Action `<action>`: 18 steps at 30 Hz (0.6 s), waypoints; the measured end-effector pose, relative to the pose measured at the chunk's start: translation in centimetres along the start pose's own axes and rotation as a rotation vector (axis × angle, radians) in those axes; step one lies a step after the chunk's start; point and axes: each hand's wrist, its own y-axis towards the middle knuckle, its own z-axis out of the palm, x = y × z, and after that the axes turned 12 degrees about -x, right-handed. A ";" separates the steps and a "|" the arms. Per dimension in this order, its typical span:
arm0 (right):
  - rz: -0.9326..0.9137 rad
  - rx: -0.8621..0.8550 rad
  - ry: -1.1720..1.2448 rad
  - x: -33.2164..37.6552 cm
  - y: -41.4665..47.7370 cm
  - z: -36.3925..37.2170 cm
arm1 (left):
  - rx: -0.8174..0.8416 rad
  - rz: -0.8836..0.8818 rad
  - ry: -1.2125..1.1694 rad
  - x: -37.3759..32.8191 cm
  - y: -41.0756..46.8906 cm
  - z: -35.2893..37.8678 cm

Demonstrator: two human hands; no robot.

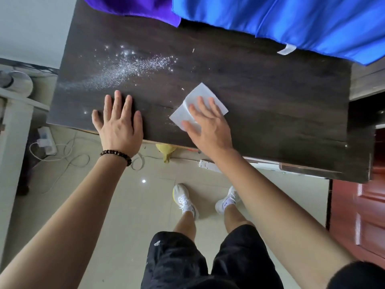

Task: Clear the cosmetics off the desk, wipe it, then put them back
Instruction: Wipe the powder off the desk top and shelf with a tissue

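A dark wooden desk [270, 105] fills the upper part of the head view. A streak of white droplets or powder [129, 69] glistens across its left half. My left hand [118, 124] rests flat on the desk near the front edge, fingers spread and straight. My right hand [208, 126] presses a folded white tissue [200, 94] flat against the desk with straight fingers. No cosmetics are in view on the desk.
Blue cloth [291, 24] and purple cloth [135, 7] hang over the desk's far edge. On the tiled floor below lie a power strip with white cables [46, 142] and a second white strip [208, 163]. A red-brown door [362, 222] stands at the right.
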 end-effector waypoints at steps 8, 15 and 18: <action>0.275 -0.039 -0.120 -7.4 3.4 -2.7 | -0.021 -0.013 -0.005 0.5 0.5 0.3; -0.081 0.068 -0.049 4.6 4.4 2.2 | -0.021 -0.011 -0.007 0.8 0.6 0.2; -0.233 0.146 -0.006 2.5 3.7 0.9 | 0.005 0.030 0.022 1.0 0.5 0.0</action>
